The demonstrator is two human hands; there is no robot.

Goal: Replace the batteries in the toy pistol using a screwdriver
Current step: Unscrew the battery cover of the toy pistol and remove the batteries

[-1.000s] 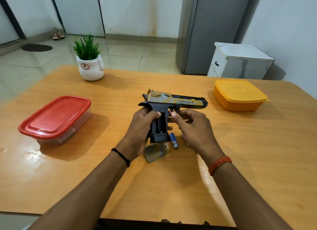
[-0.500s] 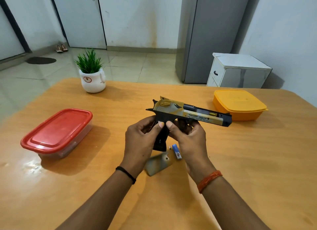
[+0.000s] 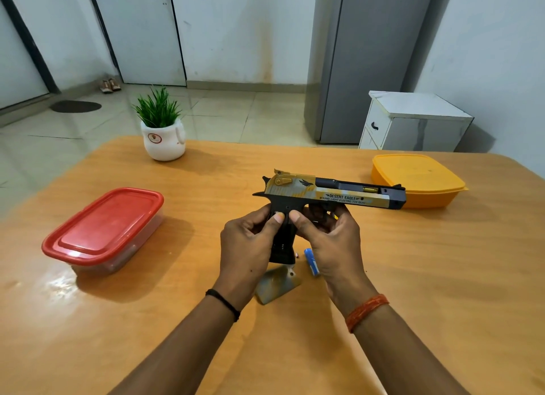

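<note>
The toy pistol [image 3: 330,192], gold-and-grey camouflage with a black grip, is held upright above the wooden table [image 3: 413,276], barrel pointing right. My left hand [image 3: 247,247] grips the black grip from the left, thumb on its side. My right hand [image 3: 330,241] holds the grip and trigger area from the right, thumb beside the left thumb. Under the pistol lie a camouflage grip cover [image 3: 277,285] and a blue battery [image 3: 312,260], partly hidden by my right hand. No screwdriver is in view.
A red-lidded clear box [image 3: 103,229] sits at the left of the table. An orange lidded box [image 3: 415,179] sits at the far right, just behind the muzzle. A potted plant [image 3: 162,129] stands at the back left.
Both hands raised the pistol off the table and turned it, so its barrel now points right and level. The cover and battery stayed on the table.
</note>
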